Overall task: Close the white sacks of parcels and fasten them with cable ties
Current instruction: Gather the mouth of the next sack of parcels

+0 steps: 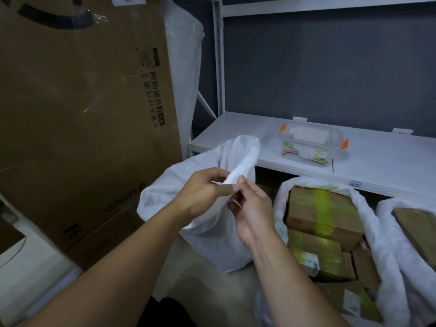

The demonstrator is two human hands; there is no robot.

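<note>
White sack [207,223] rim pinched by both hands: left [203,192], right [252,208].

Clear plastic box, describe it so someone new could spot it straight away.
Look at the white shelf against the grey wall. The clear plastic box sits on it. Only it has orange clips at both ends.

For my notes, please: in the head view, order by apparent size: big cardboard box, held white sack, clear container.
1. big cardboard box
2. held white sack
3. clear container (farther away, so less sure)
</note>
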